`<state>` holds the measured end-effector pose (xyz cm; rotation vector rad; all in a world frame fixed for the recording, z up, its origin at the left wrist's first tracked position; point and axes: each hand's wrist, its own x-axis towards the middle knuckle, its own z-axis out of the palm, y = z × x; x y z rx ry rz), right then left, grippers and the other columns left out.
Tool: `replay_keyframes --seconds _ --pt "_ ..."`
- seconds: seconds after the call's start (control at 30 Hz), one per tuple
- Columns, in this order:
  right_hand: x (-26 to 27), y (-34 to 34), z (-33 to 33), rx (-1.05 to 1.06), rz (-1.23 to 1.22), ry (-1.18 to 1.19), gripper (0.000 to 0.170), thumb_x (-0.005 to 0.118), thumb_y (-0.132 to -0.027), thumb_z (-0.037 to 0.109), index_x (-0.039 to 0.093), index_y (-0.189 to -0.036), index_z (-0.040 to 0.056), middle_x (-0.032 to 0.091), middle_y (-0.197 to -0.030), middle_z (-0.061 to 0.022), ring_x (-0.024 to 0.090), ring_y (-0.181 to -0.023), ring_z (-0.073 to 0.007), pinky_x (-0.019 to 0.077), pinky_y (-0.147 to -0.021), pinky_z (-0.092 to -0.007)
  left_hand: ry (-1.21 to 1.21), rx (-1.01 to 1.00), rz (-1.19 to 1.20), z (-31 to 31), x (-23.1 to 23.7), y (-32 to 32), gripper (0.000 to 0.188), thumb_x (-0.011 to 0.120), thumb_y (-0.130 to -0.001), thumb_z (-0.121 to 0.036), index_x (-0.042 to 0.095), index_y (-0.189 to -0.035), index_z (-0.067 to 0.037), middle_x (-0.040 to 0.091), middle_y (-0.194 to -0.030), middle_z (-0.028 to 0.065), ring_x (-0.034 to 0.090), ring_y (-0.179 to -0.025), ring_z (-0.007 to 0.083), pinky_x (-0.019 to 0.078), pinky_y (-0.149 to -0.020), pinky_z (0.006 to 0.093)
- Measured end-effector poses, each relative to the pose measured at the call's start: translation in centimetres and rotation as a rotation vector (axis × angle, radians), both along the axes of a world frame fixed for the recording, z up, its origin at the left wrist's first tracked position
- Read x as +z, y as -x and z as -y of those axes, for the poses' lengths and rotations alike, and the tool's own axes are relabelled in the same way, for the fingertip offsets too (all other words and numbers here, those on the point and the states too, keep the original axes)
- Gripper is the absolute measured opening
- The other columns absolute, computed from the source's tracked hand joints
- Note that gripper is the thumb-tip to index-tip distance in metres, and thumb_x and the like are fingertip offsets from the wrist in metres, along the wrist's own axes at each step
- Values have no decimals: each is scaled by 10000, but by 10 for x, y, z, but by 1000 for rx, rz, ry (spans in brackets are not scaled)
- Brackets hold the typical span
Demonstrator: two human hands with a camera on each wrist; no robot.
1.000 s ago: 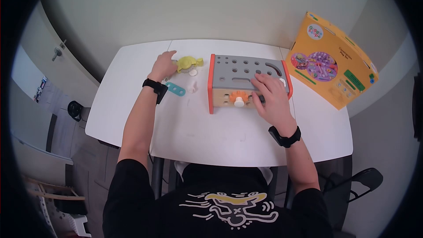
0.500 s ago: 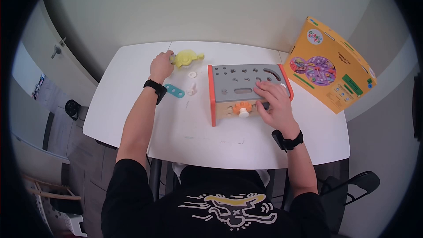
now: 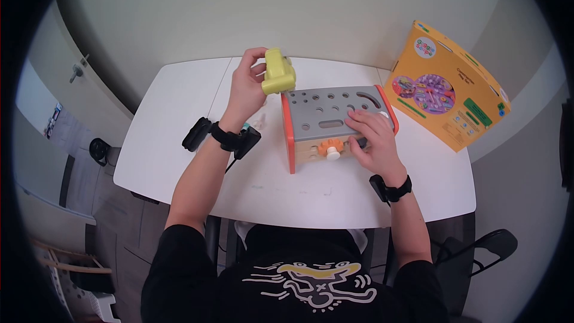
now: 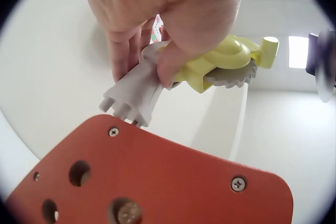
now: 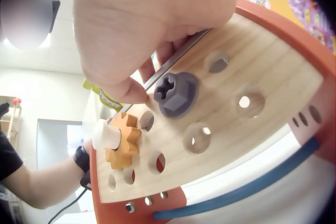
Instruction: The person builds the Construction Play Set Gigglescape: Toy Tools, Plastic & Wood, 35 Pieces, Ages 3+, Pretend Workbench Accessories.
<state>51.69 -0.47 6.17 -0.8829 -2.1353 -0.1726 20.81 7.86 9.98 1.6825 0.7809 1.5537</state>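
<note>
Above the left end of the toy workbench, my left hand holds a yellow toy circular saw. In the left wrist view the fingers and thumb grip its grey pronged handle, and a serrated grey blade shows under the yellow body. The prongs are close over the red end panel. My right hand grips the workbench's front top edge, fingers on the grey top and thumb at the wooden front. Beside that thumb sits a grey bolt. An orange gear with a white peg is on the same front.
A yellow toy carton stands at the right back of the white table. A small white piece lies left of the workbench, partly behind the left forearm. A black folding chair is at the lower right.
My left hand has lifted the toy saw off the table and brought it right, turning it, to above the workbench's left end. The right hand stays on the workbench, which shifted slightly toward me earlier.
</note>
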Motion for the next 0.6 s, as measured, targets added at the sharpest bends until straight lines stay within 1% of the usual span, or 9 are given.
replay_keyframes --seconds 0.07,0.13,0.17,0.23,0.37,0.43,0.57,0.6 --pt "0 0 1 4 -11 2 349 724 -761 76 712 -1109 52 693 -1222 -83 641 -1151 -292 494 -954 -421 -2 10 -25 6 1 -9 445 654 -880 116 490 -1276 -4 564 -1276 114 663 -1151 240 600 -931 340" --pt "0 -1 0 1 -12 -2 348 722 -761 74 712 -1108 51 693 -1221 -83 641 -1151 -292 494 -953 -421 73 -29 -49 10 3 -16 437 660 -881 103 500 -1273 -5 586 -1279 116 662 -1155 228 591 -954 335" --pt "0 -1 1 2 -13 -4 348 719 -760 72 712 -1108 51 693 -1220 -83 641 -1151 -293 495 -953 -420 74 -30 -50 10 1 -17 437 660 -881 103 500 -1273 -5 586 -1279 116 662 -1155 228 591 -954 335" --pt "0 -1 1 4 -18 -4 347 716 -760 70 711 -1107 50 692 -1221 -83 640 -1153 -292 494 -952 -420 -24 -22 -89 8 -5 -20 433 659 -882 99 513 -1277 0 633 -1258 132 674 -1144 222 584 -973 335" --pt "-2 -2 0 0 -10 -9 348 710 -758 67 710 -1106 50 689 -1224 -82 637 -1157 -291 491 -950 -419 0 -33 -117 12 -5 -23 426 649 -886 97 525 -1283 2 664 -1229 151 690 -1126 231 580 -985 340" --pt "-1 -1 1 -1 -10 -6 349 710 -758 68 709 -1106 50 687 -1224 -81 636 -1156 -290 490 -951 -419 -43 -31 -176 13 -1 -25 424 646 -892 83 529 -1290 -1 684 -1205 170 699 -1115 239 583 -979 342" --pt "-1 0 1 -5 -20 -1 351 709 -756 67 708 -1107 50 687 -1220 -79 635 -1153 -288 489 -953 -420 -15 -34 -173 8 -4 -24 416 645 -892 76 535 -1285 -7 687 -1196 166 703 -1106 246 588 -971 343" --pt "-1 0 1 -5 -19 0 351 709 -756 67 708 -1107 50 687 -1220 -79 635 -1153 -288 489 -953 -420 -28 -13 -214 5 -9 -24 420 653 -887 70 537 -1284 -9 690 -1191 164 709 -1092 249 590 -964 341"
